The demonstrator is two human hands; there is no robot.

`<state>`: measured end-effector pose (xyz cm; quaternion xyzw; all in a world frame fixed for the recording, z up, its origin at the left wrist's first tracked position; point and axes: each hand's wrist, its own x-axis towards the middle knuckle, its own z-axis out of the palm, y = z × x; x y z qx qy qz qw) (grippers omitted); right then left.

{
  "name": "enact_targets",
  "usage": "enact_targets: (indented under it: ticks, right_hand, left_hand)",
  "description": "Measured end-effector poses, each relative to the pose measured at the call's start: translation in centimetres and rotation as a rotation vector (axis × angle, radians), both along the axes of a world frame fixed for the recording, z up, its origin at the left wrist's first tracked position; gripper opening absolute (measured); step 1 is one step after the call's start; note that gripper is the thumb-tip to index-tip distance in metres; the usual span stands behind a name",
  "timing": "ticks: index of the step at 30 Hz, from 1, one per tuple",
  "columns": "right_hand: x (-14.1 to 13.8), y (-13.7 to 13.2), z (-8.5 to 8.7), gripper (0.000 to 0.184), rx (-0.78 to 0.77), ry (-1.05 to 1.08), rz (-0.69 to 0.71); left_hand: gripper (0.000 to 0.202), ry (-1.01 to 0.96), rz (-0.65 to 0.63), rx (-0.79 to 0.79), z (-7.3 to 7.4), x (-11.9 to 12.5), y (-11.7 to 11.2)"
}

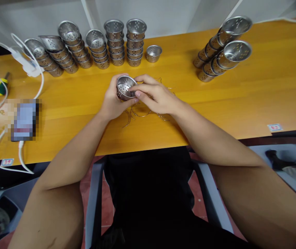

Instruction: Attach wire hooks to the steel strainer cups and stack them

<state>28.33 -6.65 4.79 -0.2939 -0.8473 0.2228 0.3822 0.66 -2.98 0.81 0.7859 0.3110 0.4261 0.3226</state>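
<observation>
A small perforated steel cup [125, 87] is held over the middle of the wooden table [241, 100]. My left hand [113, 102] wraps round the cup from the left and below. My right hand [155, 94] pinches its right rim with thumb and fingers. Several thin wire handles [140, 113] lie on the table under and between my hands.
Stacks of the same steel cups [91, 45] line the table's back left, with a single cup [153, 53] beside them. Two leaning stacks [222, 48] lie at the back right. A white cable and charger [27, 65], a screwdriver [0, 86] and a phone [23, 119] are at the left.
</observation>
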Motion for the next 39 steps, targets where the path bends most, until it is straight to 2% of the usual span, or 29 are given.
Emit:
enact_targets:
  ticks: [7, 11, 14, 18, 20, 23, 26, 31, 36, 39]
  right_hand:
    - [-0.1, -0.2, -0.1, 0.068, -0.016, 0.008, 0.026]
    - [-0.2, -0.2, -0.3, 0.069, -0.036, 0.014, 0.026]
    - [-0.3, 0.0, -0.4, 0.072, -0.053, 0.038, 0.022]
    - [-0.6, 0.3, -1.0, 0.102, -0.067, 0.083, -0.01]
    - [-0.9, 0.5, -1.4, 0.109, -0.052, 0.095, -0.039]
    - [-1.0, 0.8, -1.8, 0.099, -0.02, 0.113, -0.069]
    - [-0.8, 1.0, -1.8, 0.091, -0.002, 0.127, -0.067]
    - [-0.7, 1.0, -1.3, 0.095, -0.032, 0.129, -0.062]
    - [-1.3, 0.6, -1.4, 0.096, -0.049, 0.106, -0.071]
    - [-0.1, 1.2, -0.7, 0.099, 0.016, 0.1, -0.095]
  left_hand:
    - [0.111, -0.054, 0.036, 0.006, 0.0, 0.0, 0.0]
    - [0.108, -0.041, 0.01, 0.019, -1.5, -0.4, 1.0]
    - [0.108, -0.097, -0.007, 0.085, -2.6, -0.4, 1.9]
    - [0.118, -0.115, -0.012, 0.069, -2.7, -0.1, 1.9]
    - [0.12, -0.103, -0.017, 0.018, -2.2, 0.1, 1.5]
    - [0.121, -0.126, -0.049, -0.008, -1.9, 0.3, 1.1]
    - [0.119, -0.148, -0.094, 0.001, -2.3, 0.6, 1.4]
    - [0.126, -0.124, -0.106, -0.004, -3.1, 0.8, 1.6]
    - [0.123, -0.095, -0.123, 0.019, -2.6, 0.5, 0.7]
    - [0.115, -0.07, -0.157, 0.005, -2.4, 0.0, 0.4]
